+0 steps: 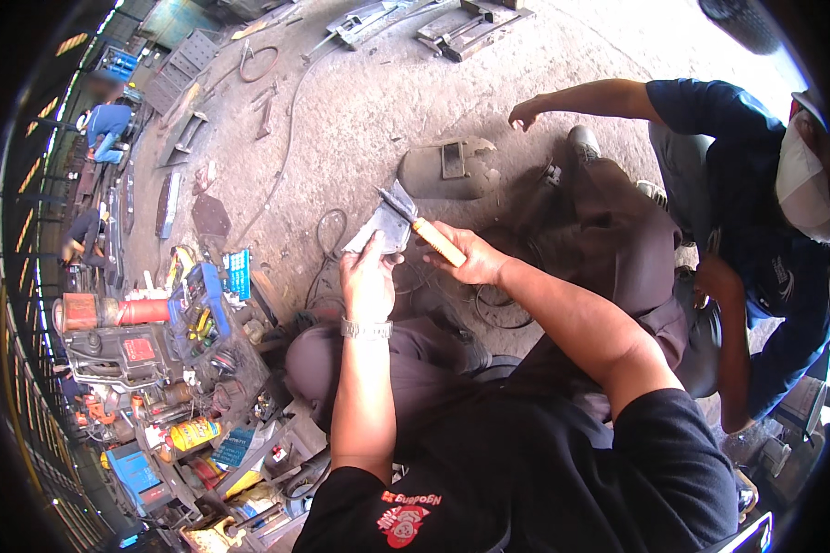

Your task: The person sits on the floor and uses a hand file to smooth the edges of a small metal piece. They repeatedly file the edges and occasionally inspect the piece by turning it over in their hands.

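Observation:
My left hand [369,276], with a metal watch [366,329] at its wrist, pinches the lower edge of a grey sheet-like piece [371,233] with an uneven outline. In my right hand [470,256] is an orange-handled tool [441,243], its fingers wrapped round the handle. The tool's narrow dark end lies across the upper part of the grey piece; I cannot make out its exact kind. Just beyond both hands, a worn welding mask [433,184] with a dark rectangular window rests on the ground.
A person in dark blue [738,157] crouches close at my right, one arm stretched toward the mask. Thin cables [290,138] trail over the concrete floor. At my left are a blue toolbox [189,318], a red cylinder [138,311] and a yellow can [194,433]. Steel frames [470,32] lie farther ahead.

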A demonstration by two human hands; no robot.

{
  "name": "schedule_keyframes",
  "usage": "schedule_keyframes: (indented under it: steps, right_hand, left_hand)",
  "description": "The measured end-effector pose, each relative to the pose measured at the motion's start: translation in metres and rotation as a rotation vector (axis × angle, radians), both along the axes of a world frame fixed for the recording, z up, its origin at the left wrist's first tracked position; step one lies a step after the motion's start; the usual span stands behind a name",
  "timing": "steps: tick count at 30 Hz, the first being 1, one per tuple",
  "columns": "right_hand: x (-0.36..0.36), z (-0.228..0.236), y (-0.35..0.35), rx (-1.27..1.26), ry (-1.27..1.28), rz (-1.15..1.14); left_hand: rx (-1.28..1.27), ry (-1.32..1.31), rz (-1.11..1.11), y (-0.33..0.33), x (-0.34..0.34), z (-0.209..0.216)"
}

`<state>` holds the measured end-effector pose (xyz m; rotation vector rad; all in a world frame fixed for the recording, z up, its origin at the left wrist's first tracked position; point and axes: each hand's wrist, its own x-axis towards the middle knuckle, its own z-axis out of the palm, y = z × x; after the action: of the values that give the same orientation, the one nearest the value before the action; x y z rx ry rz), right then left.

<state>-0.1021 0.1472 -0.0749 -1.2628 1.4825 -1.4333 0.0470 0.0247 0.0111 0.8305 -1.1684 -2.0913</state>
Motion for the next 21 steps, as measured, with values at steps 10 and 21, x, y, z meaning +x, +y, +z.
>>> schedule_keyframes:
  steps: [10,21]
  right_hand:
    - [-0.017,0.055,0.002,0.165,-0.195,-0.367]
    - [-0.023,0.051,-0.021,0.131,-0.519,-0.335]
  left_hand:
    - [-0.075,-0.144,0.106,-0.01,0.001,-0.009]
    - [-0.24,-0.375,-0.04,-0.007,-0.002,-0.006]
